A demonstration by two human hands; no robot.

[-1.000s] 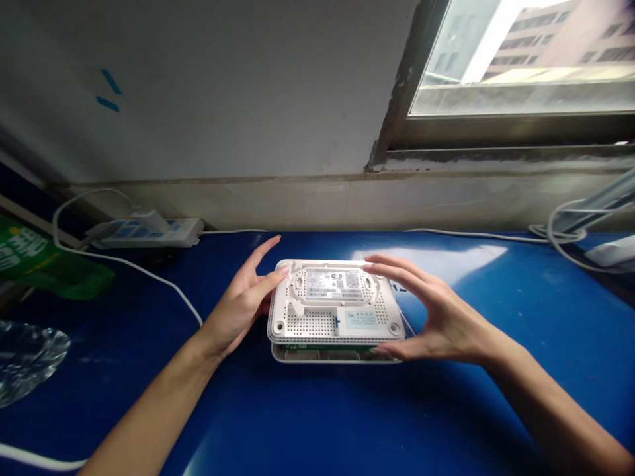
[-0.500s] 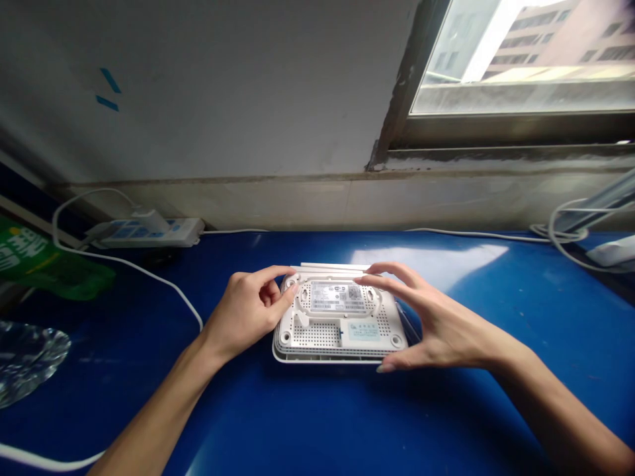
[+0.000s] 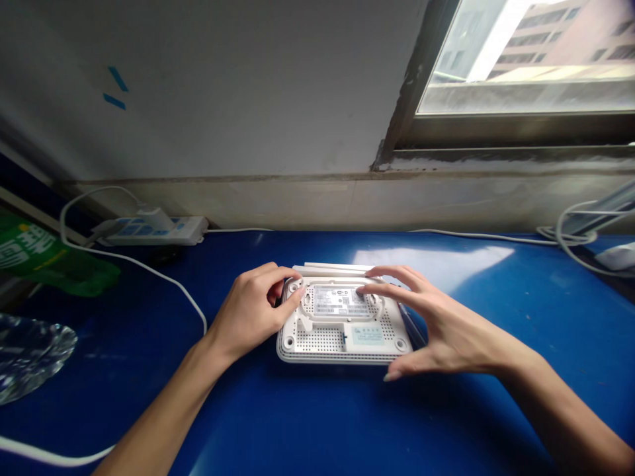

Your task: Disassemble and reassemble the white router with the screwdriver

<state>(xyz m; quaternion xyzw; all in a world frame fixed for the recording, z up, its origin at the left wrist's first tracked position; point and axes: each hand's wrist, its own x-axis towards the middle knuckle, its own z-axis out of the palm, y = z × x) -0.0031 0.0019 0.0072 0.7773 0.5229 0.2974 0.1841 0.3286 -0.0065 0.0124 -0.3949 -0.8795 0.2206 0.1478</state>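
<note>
The grey wall (image 3: pixel 238 92) rises beyond both hands, and the blue tabletop (image 3: pixel 317 423) spreads out beneath them, with the window (image 3: pixel 526 79) far off past the right hand (image 3: pixel 374 330) and above it. And what a spread from that right hand: wide open over the right end of the white vented box (image 3: pixel 322 337), fingertips on its far side, thumb down by the near corner, and whether that thumb presses, I can't tell! The left hand (image 3: pixel 288 291) is nearly closed, thumb on top, fingers curled round behind, pinching the far left corner. So the box lies flat between the two, on the table. Well left of the left grip, there's the green bottle (image 3: pixel 54 254), nearer in the clear plastic item (image 3: pixel 37 357), and beyond it the power strip (image 3: pixel 191 231). Right between the hands, the printed label (image 3: pixel 337 302), touched or nearly so by the right index finger, and far up beyond the left hand, two strips of blue tape (image 3: pixel 118 79)
</note>
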